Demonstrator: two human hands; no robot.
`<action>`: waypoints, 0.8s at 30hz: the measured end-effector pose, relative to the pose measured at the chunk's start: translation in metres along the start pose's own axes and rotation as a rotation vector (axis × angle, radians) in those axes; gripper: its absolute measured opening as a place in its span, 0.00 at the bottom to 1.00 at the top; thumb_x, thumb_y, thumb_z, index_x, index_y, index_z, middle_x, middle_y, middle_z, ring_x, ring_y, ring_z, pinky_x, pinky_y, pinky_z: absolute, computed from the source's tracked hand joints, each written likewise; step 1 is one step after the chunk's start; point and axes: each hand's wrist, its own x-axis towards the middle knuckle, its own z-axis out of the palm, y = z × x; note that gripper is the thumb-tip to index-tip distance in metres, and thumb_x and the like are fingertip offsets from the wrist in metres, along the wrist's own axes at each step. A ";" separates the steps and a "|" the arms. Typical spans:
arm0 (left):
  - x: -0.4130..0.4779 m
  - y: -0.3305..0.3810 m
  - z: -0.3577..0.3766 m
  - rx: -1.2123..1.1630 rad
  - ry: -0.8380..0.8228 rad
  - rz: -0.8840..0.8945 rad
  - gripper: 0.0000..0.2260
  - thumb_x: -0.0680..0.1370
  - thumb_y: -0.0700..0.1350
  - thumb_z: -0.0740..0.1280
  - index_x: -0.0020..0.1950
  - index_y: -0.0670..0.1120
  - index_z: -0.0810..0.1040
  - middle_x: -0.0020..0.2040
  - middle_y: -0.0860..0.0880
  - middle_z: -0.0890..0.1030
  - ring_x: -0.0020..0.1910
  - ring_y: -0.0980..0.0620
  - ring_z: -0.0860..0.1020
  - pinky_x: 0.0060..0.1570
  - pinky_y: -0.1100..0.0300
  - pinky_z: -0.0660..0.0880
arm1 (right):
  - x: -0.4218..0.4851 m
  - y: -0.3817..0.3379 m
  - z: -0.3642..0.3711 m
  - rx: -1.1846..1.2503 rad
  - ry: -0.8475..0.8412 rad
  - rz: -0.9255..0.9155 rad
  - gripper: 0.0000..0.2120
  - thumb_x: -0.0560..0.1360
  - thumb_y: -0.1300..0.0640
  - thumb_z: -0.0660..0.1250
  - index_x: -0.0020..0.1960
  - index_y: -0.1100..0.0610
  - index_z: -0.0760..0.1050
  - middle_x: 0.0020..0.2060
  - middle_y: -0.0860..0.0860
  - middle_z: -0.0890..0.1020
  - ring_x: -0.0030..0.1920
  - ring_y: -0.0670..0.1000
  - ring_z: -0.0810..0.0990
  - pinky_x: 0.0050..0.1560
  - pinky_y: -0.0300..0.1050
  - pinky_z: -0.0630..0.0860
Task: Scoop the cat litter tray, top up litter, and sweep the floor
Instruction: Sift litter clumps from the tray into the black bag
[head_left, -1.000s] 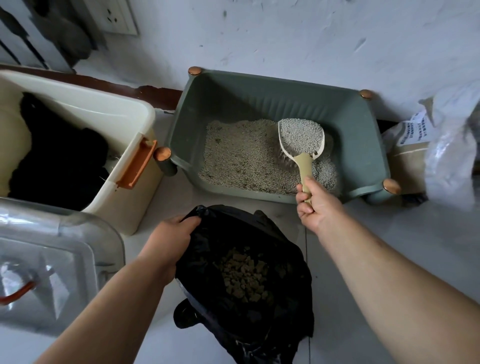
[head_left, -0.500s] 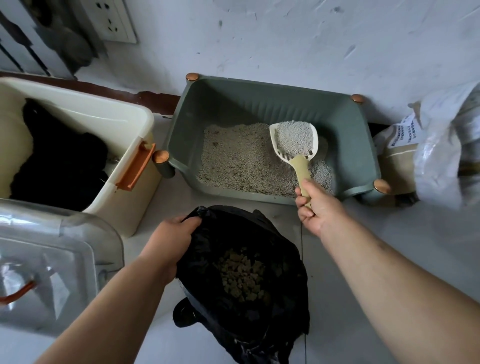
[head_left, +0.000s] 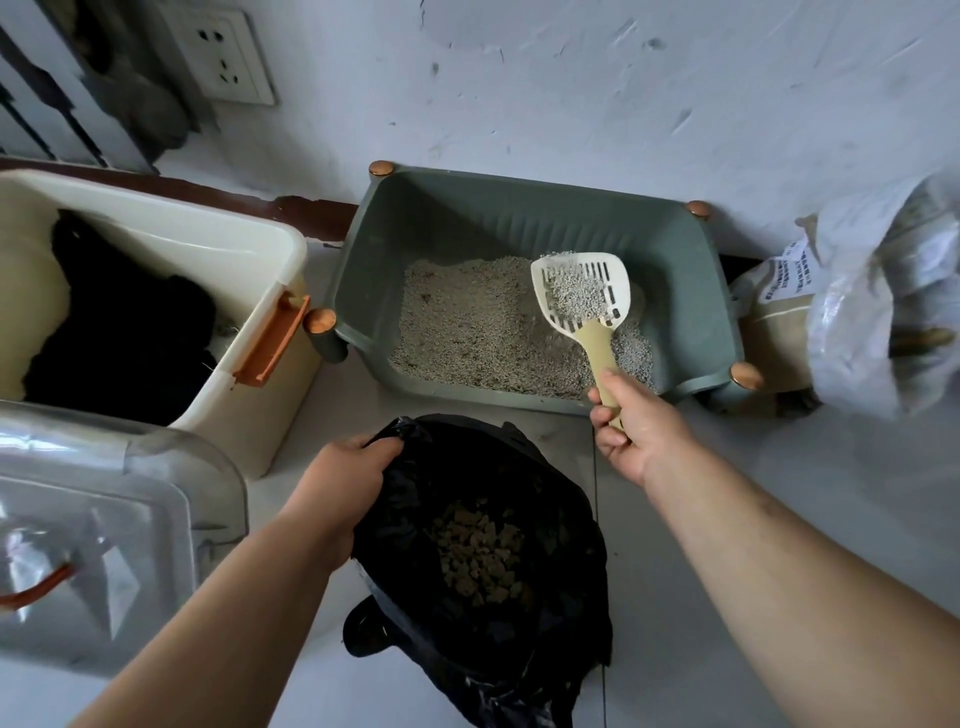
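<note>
The right hand (head_left: 641, 431) grips the beige handle of the litter scoop (head_left: 582, 296), which it holds over the right part of the green litter tray (head_left: 519, 218), with a small heap of grey litter (head_left: 467, 322) lying on the slotted white blade. The left hand (head_left: 343, 478) pinches the rim of a black rubbish bag (head_left: 571, 571) that stands open on the floor (head_left: 727, 493) just in front of the tray, and brownish clumps (head_left: 478, 561) lie inside it. To the left of the tray stands a cream storage bin (head_left: 208, 244) with an orange latch, and to the right a paper sack (head_left: 779, 301) leans against the wall.
</note>
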 end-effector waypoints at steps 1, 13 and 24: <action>0.000 0.000 0.000 -0.001 -0.004 -0.001 0.07 0.78 0.42 0.67 0.46 0.39 0.83 0.43 0.37 0.85 0.43 0.38 0.84 0.51 0.41 0.81 | -0.001 -0.001 0.000 -0.020 0.001 0.000 0.03 0.79 0.58 0.64 0.49 0.50 0.74 0.34 0.50 0.75 0.20 0.40 0.68 0.15 0.30 0.56; -0.006 0.006 0.001 0.003 -0.005 -0.012 0.08 0.78 0.40 0.66 0.51 0.38 0.82 0.49 0.36 0.84 0.46 0.38 0.84 0.53 0.41 0.79 | -0.034 -0.029 -0.003 -0.489 -0.004 0.054 0.07 0.80 0.63 0.57 0.47 0.63 0.72 0.34 0.56 0.76 0.19 0.43 0.70 0.14 0.31 0.54; -0.004 0.006 -0.001 -0.002 -0.013 -0.011 0.08 0.77 0.41 0.67 0.51 0.38 0.82 0.48 0.36 0.84 0.45 0.37 0.84 0.50 0.41 0.80 | -0.034 -0.079 0.027 -0.767 -0.163 0.375 0.07 0.79 0.62 0.52 0.48 0.62 0.68 0.29 0.54 0.70 0.16 0.42 0.64 0.11 0.30 0.52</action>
